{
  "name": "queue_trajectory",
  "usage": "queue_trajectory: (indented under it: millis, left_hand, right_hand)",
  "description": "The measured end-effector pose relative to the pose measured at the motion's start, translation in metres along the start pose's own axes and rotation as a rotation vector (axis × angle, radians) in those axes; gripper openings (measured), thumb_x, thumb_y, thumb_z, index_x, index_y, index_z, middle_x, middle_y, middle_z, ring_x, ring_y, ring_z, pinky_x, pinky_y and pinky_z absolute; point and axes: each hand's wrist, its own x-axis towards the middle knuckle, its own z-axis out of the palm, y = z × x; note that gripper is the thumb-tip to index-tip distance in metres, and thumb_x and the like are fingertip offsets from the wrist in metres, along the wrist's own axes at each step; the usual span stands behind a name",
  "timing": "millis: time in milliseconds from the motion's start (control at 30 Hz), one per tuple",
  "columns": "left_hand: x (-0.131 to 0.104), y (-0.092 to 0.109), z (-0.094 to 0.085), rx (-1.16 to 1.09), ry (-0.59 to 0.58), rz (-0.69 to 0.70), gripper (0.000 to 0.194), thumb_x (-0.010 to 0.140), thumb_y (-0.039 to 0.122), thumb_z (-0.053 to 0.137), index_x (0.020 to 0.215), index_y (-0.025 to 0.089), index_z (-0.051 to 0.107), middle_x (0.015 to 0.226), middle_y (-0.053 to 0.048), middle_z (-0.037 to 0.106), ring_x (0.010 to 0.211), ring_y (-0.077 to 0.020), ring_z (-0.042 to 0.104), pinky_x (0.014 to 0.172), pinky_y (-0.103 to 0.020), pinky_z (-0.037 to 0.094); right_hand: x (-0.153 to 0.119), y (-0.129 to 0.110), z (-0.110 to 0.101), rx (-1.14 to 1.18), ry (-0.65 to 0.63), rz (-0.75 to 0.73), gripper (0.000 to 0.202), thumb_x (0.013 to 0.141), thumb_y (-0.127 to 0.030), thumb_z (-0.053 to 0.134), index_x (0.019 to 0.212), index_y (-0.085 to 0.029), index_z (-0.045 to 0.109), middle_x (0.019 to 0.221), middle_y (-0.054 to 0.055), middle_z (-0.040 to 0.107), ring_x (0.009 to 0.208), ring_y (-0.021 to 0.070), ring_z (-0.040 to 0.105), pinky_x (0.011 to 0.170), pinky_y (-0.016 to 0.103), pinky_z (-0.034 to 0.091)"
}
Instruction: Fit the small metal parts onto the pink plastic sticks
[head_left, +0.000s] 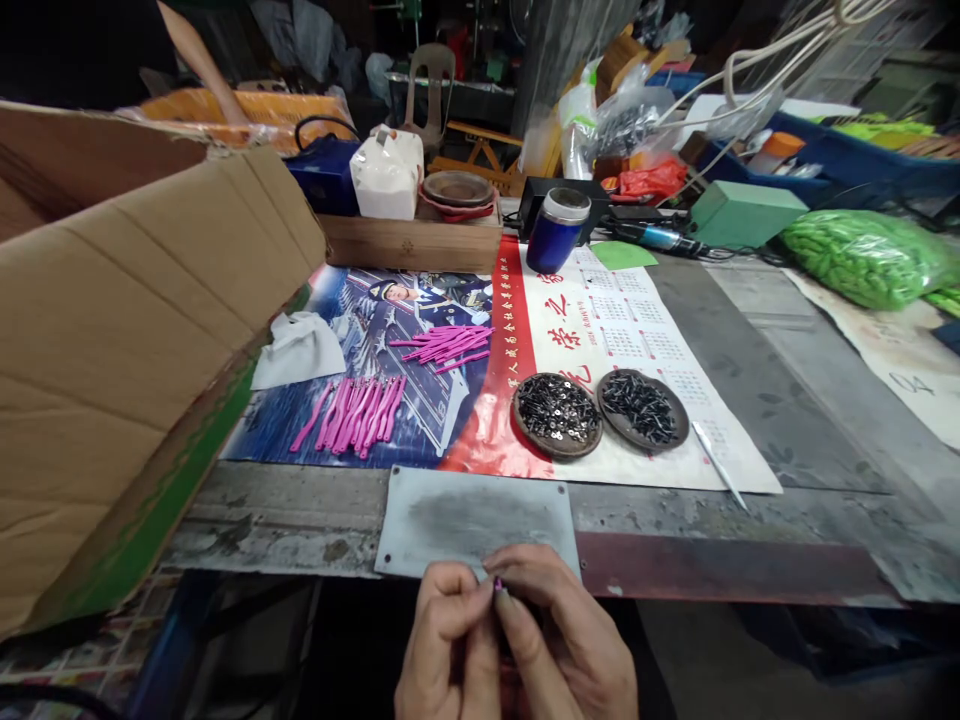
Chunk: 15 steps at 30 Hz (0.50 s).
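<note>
My left hand [450, 635] and my right hand [559, 625] meet at the bottom centre, just in front of the table edge. Their fingertips pinch a small pink piece [499, 584] between them; most of it is hidden by the fingers. Just beyond lies a grey metal plate [480, 515] with a dark smudge. Two piles of pink sticks, a nearer one [360, 415] and a farther one [446, 345], rest on the poster [480, 440]. Right of them stand a round dish of dark and shiny small parts [557, 415] and a dish of black pins [643, 408].
A big cardboard box [150, 330] fills the left side. White cloth [298, 350], a blue jar [557, 232], a white pen-like tool [720, 467], a green box [746, 213] and a bag of green pieces [870, 255] lie around. Another person's arm [202, 60] reaches into an orange crate.
</note>
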Motion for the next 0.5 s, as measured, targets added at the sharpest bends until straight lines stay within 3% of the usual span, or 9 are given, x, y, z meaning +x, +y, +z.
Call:
queue_trajectory:
  millis: [267, 500]
  left_hand:
    - [0.005, -0.004, -0.002, -0.098, -0.03, -0.003, 0.008, 0.091, 0.03, 0.071, 0.095, 0.026, 0.076, 0.082, 0.001, 0.065, 0.065, -0.009, 0.059, 0.061, -0.014, 0.051]
    - [0.01, -0.007, -0.009, -0.028, -0.034, -0.08, 0.014, 0.088, 0.035, 0.073, 0.086, 0.022, 0.076, 0.083, -0.001, 0.067, 0.07, -0.011, 0.063, 0.066, -0.015, 0.054]
  right_hand:
    - [-0.002, 0.003, -0.001, -0.087, 0.003, 0.056, 0.015, 0.096, -0.018, 0.057, 0.098, -0.02, 0.072, 0.097, 0.01, 0.074, 0.087, 0.0197, 0.072, 0.075, 0.025, 0.06]
    - [0.006, 0.004, -0.012, -0.104, -0.121, 0.084, 0.018, 0.098, -0.018, 0.055, 0.1, -0.02, 0.073, 0.1, 0.009, 0.076, 0.091, 0.0189, 0.074, 0.079, 0.024, 0.061]
